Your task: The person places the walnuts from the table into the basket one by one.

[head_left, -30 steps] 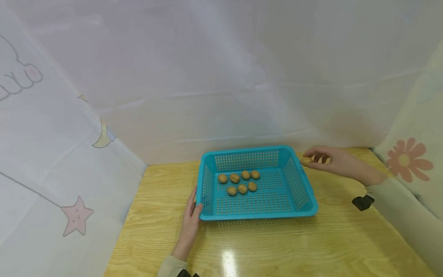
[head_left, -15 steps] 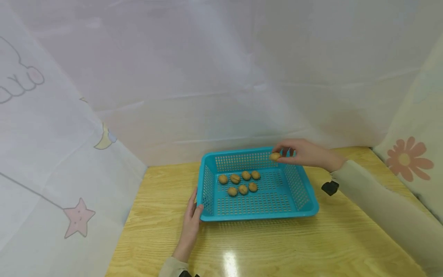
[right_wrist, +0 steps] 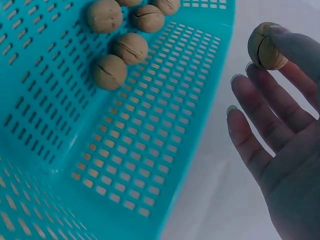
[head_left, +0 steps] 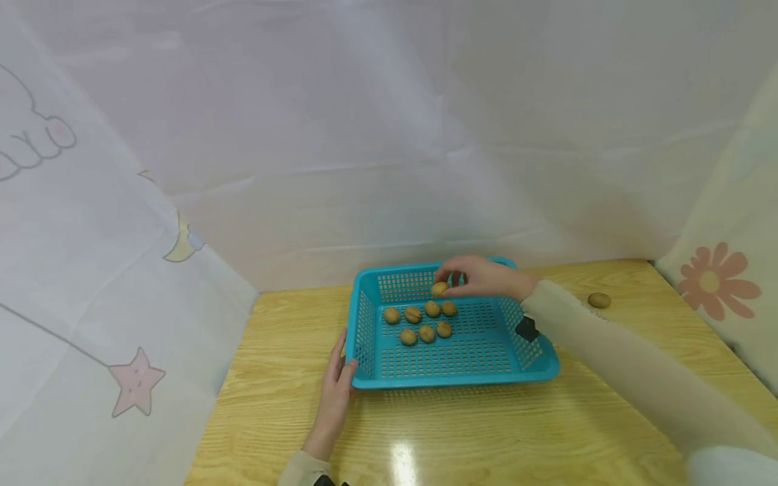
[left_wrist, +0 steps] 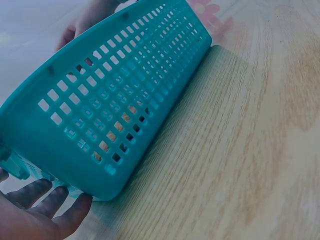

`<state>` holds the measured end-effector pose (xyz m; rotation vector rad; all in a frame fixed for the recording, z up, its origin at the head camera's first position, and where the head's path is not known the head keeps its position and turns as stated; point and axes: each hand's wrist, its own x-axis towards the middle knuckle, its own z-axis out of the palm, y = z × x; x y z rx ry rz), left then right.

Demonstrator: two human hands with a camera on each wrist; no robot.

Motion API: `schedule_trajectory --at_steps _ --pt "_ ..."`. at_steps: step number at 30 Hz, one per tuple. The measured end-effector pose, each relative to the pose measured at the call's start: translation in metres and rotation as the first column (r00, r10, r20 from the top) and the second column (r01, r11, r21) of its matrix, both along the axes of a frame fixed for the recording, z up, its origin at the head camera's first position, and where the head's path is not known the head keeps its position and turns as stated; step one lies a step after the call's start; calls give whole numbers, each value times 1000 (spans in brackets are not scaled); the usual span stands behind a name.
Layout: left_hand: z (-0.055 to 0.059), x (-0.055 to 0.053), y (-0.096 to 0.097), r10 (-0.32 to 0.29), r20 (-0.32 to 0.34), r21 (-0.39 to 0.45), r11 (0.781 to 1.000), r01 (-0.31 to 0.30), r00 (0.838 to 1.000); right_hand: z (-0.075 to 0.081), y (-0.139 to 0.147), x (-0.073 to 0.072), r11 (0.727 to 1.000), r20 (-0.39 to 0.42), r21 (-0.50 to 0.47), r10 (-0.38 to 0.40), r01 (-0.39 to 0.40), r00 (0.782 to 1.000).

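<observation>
In the head view my right hand [head_left: 477, 277] is above the back part of a turquoise plastic basket [head_left: 450, 381]. Thumb and forefinger pinch a walnut [head_left: 440, 289], whose seam shows in the right wrist view, where the hand [right_wrist: 295, 115] has its other fingers spread loosely. Several walnuts [head_left: 427, 333] lie in two rows on the perforated floor, left of the middle. At the basket's left side my left hand [head_left: 335, 378] holds the rim, thumb on the edge and fingers outside. The left wrist view shows these fingers [left_wrist: 60, 205] against the end wall.
Another walnut [head_left: 599, 300] lies on the wooden table [head_left: 462, 439], right of the basket and behind the right sleeve. Pale printed sheets [head_left: 389, 169] hang at the back and on both sides of the table.
My right hand has carried the pinched walnut leftward from beyond the basket's right rim to above the rows. The walnut on the table has come into sight. The left hand stays put.
</observation>
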<state>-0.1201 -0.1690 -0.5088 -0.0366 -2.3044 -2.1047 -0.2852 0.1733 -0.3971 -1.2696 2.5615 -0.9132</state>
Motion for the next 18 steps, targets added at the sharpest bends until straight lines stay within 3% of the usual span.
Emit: schedule_trajectory --at_steps 4,9,18 --pt "0 -2 0 0 -6 -2 1000 0 1000 -17 -11 -9 999 52 15 29 -30 998" --pt "0 -4 -1 -6 -12 -7 1000 6 1000 -38 -23 -19 996 124 86 2 -13 992" --pt "-2 -6 -2 -14 -6 8 1000 14 1000 -71 -37 -27 976 142 217 -18 -14 990"
